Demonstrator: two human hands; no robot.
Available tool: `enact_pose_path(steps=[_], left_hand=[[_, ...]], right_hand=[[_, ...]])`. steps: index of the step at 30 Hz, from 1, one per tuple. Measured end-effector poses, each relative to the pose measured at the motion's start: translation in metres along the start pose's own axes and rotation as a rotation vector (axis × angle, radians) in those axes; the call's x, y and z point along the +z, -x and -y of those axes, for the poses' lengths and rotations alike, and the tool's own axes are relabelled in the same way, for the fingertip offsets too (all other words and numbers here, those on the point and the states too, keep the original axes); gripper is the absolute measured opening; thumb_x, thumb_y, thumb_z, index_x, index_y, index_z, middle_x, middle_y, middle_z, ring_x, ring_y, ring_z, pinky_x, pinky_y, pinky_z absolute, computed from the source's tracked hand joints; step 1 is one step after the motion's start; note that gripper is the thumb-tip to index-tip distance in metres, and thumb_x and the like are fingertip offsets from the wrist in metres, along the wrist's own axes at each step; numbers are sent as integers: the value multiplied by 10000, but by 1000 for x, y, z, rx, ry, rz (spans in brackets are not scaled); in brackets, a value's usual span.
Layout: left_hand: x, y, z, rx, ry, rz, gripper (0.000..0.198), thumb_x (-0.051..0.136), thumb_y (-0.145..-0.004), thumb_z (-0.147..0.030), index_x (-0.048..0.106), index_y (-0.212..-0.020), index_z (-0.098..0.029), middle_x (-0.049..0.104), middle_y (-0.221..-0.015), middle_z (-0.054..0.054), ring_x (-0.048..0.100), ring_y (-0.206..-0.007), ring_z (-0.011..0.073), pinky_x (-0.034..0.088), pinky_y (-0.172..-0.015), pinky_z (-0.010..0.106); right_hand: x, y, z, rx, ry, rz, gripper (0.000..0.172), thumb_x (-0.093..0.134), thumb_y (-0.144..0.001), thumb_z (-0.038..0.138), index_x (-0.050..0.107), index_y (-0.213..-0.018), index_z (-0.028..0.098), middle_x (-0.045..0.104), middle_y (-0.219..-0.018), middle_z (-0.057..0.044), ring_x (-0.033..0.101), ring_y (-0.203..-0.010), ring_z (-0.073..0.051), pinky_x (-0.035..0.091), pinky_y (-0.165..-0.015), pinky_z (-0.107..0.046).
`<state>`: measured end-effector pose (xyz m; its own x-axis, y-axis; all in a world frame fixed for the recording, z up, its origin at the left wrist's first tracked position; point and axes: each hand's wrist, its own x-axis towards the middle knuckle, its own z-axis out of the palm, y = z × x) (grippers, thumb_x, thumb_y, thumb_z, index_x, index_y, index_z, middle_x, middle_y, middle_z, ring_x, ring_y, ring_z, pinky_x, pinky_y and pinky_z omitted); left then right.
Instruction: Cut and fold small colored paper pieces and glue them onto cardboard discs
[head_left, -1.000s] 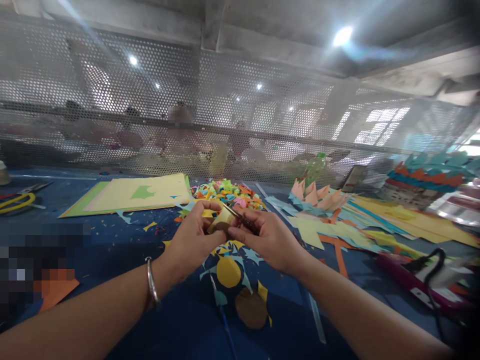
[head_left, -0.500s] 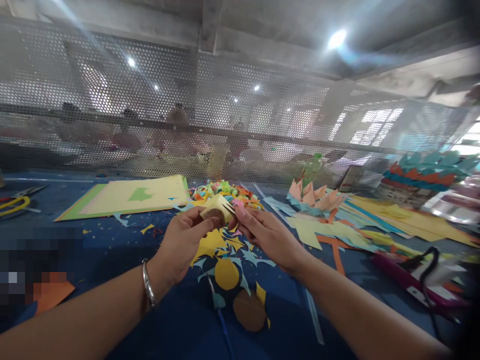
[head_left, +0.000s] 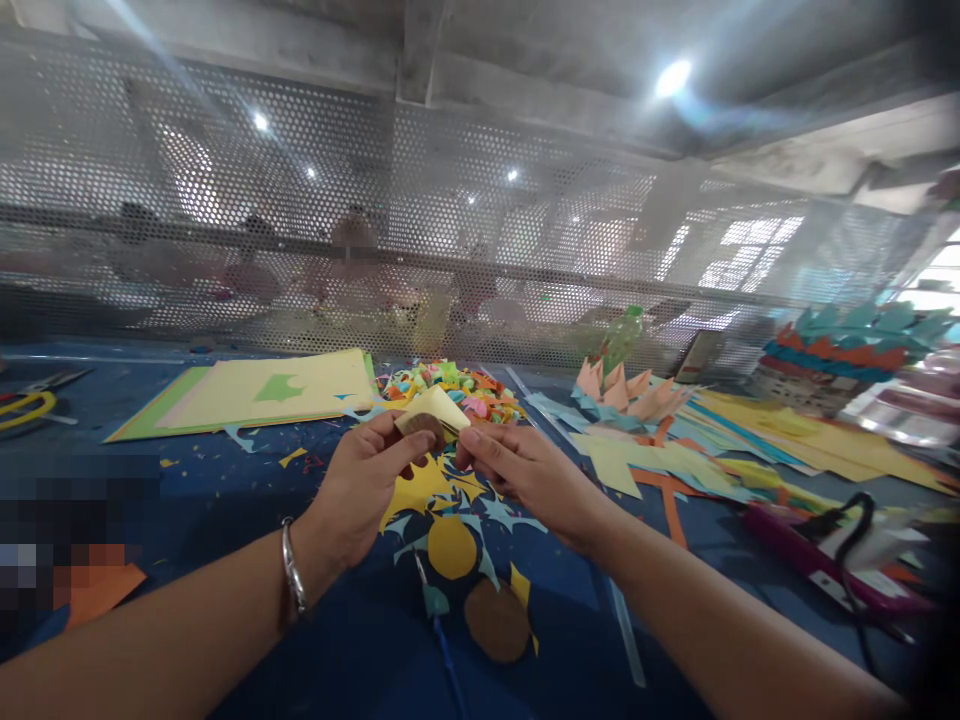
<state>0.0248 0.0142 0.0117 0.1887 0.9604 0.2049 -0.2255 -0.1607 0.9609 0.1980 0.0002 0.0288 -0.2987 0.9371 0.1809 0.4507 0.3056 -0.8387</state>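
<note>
My left hand point(head_left: 367, 470) is closed, pinching a pale yellow piece of paper point(head_left: 442, 405) with a round brown paper piece point(head_left: 421, 428) against its near side. My right hand point(head_left: 525, 470) is closed at the paper's right edge, its thumb and fingers wrapped round small scissors; the handles are hidden in the fingers and only a dark sliver of blade point(head_left: 451, 432) shows by the paper. Below the hands lie a yellow paper circle point(head_left: 452, 547), a brown paper circle point(head_left: 496, 621) and a blue-handled craft knife or brush-like tool point(head_left: 444, 640).
A heap of coloured scraps point(head_left: 457, 380) lies behind my hands. Stacked paper sheets point(head_left: 225, 395) are to the left, with yellow-handled scissors point(head_left: 30, 410) beyond. To the right are a pointed paper crown point(head_left: 630, 395), paper strips and a purple box point(head_left: 825, 570). A perforated metal screen point(head_left: 450, 230) stands behind.
The dark scissor blades, spread apart and plainly visible before, are now mostly hidden at the paper. The pale yellow paper has turned and shows a wider face; both hands stay nearly in place.
</note>
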Motion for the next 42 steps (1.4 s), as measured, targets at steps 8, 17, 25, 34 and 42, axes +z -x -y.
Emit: enact_pose_path(steps=[8, 17, 25, 34, 42], left_hand=[[7, 7, -7, -49, -6, 154, 70, 695, -723, -235, 713, -766, -184, 663, -707, -6, 497, -637, 117, 341, -588, 234], [8, 5, -6, -51, 28, 170, 48, 675, -730, -203, 721, -719, -196, 678, -721, 12, 527, -657, 125, 377, -613, 242], [7, 6, -6, -54, 24, 146, 60, 655, -720, -183, 701, -682, -189, 635, -665, -5, 480, -589, 112, 377, -599, 250], [5, 6, -5, -55, 14, 174, 69, 670, -730, -236, 703, -748, -178, 617, -696, 0, 485, -627, 113, 396, -624, 245], [4, 4, 0, -29, -17, 191, 89, 673, -734, -275, 701, -770, -199, 650, -766, 25, 533, -711, 150, 417, -658, 271]], right_hand=[[1, -1, -1, -1, -37, 1, 414, 432, -891, 528, 531, -665, 195, 290, -509, 64, 229, -437, -87, 196, -417, -247], [0, 0, -2, 5, -32, 3, 405, 429, -895, 515, 521, -666, 194, 300, -517, 57, 226, -448, -89, 194, -411, -247], [-1, 0, -1, -8, -7, -30, 409, 429, -898, 515, 524, -650, 203, 299, -510, 56, 245, -445, -94, 194, -407, -246], [-3, 0, -2, -18, 21, -43, 417, 432, -897, 521, 539, -658, 197, 281, -506, 63, 240, -444, -93, 200, -418, -248], [-4, 0, -1, -34, 72, -25, 424, 409, -902, 525, 526, -655, 202, 290, -497, 60, 253, -441, -94, 206, -420, -251]])
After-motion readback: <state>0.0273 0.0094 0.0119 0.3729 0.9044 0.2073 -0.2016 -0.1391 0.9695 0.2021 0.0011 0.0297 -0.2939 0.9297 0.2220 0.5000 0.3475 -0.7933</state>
